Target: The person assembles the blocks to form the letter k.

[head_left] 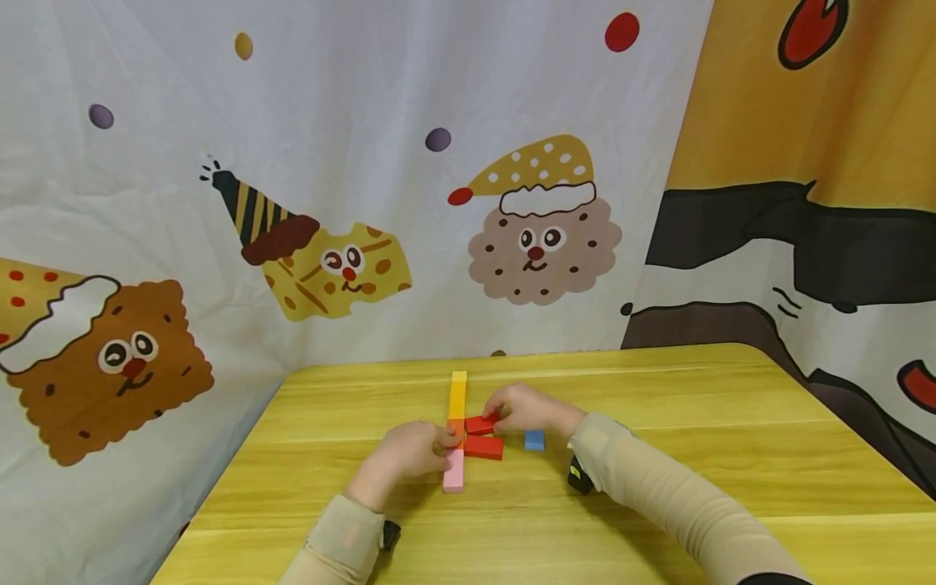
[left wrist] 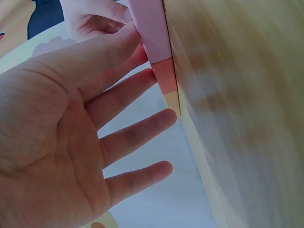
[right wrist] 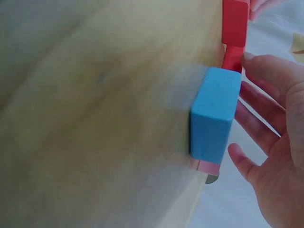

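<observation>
A straight row of blocks lies on the table: yellow [head_left: 458,378] at the far end, then amber [head_left: 457,402], orange [head_left: 452,424] and pink [head_left: 453,475] nearest. My left hand [head_left: 415,448] touches the row's left side around the orange and pink blocks, its fingers spread and fairly straight in the left wrist view. Right of the row are two red blocks, the nearer one [head_left: 484,447] and the farther one [head_left: 478,425], slightly angled to each other. With thumb and fingertips my right hand [head_left: 522,409] holds the farther red block, partly covering it.
A blue block [head_left: 535,439] stands apart, just below the right hand. In the right wrist view a pink piece [right wrist: 209,167] peeks out past the blue block. The wooden table [head_left: 307,455] ends at a printed cloth [head_left: 431,325] hanging behind it.
</observation>
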### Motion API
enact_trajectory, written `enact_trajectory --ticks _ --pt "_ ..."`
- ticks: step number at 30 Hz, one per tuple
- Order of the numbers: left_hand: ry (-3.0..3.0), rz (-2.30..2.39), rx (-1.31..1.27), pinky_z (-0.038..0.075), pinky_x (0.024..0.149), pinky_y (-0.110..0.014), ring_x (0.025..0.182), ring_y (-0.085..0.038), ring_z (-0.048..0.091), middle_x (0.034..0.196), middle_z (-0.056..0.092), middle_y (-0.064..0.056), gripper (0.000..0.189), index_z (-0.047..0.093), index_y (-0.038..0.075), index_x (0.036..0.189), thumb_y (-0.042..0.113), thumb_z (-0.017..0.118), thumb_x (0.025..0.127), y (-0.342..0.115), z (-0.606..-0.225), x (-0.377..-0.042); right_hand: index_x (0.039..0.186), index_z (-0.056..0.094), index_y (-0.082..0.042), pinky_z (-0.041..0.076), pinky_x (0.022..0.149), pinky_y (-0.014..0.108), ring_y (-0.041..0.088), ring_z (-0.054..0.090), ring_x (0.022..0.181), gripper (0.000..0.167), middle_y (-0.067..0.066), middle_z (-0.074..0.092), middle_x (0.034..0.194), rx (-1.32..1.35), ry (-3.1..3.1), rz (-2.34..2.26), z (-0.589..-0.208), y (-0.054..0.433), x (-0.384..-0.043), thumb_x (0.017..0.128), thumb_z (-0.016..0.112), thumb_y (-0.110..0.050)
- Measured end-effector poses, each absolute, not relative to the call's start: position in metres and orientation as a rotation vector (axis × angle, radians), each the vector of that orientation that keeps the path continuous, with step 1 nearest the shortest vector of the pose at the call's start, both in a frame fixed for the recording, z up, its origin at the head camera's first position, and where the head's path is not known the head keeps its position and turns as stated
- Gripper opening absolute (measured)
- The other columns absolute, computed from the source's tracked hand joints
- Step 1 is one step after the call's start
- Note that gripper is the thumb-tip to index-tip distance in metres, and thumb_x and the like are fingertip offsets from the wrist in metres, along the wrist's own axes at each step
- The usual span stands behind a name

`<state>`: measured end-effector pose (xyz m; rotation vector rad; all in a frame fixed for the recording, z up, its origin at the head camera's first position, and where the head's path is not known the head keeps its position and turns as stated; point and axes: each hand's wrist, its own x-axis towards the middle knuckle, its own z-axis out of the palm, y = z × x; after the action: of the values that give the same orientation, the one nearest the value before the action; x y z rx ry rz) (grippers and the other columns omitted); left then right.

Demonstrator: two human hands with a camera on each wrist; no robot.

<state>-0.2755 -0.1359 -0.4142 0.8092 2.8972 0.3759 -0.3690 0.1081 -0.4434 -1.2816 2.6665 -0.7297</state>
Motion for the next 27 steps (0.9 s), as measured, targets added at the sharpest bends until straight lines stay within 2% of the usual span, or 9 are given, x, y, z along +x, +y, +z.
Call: enact_trajectory --ticks 6,10,18,23,27 --pt "2.883 0.394 0.805 0.049 0.089 -0.042 0.116 -0.028 0.058 0.133 0.06 0.002 0.042 0.069 0.017 0.123 0.024 0.076 0.083 -0.135 -0.415 -0.275 0.105 0.074 -0.009 0.051 0.087 0.038 0.02 0.062 0.101 0.023 -0.001 0.068 0.108 -1.231 2.718 -0.8 -0.437 0.12 -0.371 0.083 0.073 -0.012" --pt "2.88 0.401 0.815 0.049 0.09 -0.043 0.117 -0.029 0.058 0.133 0.06 0.002 0.041 0.069 0.017 0.124 0.023 0.076 0.083 -0.135 -0.415 -0.274 0.107 0.073 -0.006 0.052 0.087 0.039 0.024 0.062 0.102 0.025 0.002 0.068 0.11 -1.19 2.745 -0.812 -0.433 0.131 -0.372 0.083 0.072 -0.012" --pt "2.881 0.422 0.832 0.05 0.086 -0.041 0.112 -0.029 0.06 0.132 0.06 0.001 0.041 0.069 0.016 0.124 0.023 0.075 0.084 -0.137 -0.416 -0.275 0.106 0.072 -0.002 0.053 0.083 0.035 0.022 0.064 0.096 0.024 0.007 0.068 0.108 -1.153 2.758 -0.832 -0.434 0.15 -0.379 0.084 0.073 -0.011" --pt "2.889 0.417 0.831 0.05 0.084 -0.042 0.111 -0.03 0.06 0.131 0.061 0.0 0.041 0.069 0.018 0.124 0.024 0.076 0.083 -0.138 -0.416 -0.276 0.103 0.072 -0.005 0.05 0.089 0.04 0.021 0.062 0.099 0.025 0.004 0.069 0.106 -1.166 2.785 -0.801 -0.439 0.158 -0.383 0.079 0.076 -0.009" --pt "2.894 0.42 0.831 0.05 0.083 -0.042 0.11 -0.03 0.061 0.13 0.062 -0.002 0.041 0.07 0.019 0.123 0.025 0.076 0.083 -0.138 -0.418 -0.277 0.101 0.073 -0.005 0.05 0.088 0.042 0.022 0.062 0.098 0.024 0.004 0.069 0.104 -1.187 2.788 -0.79 -0.442 0.162 -0.385 0.078 0.076 -0.007"
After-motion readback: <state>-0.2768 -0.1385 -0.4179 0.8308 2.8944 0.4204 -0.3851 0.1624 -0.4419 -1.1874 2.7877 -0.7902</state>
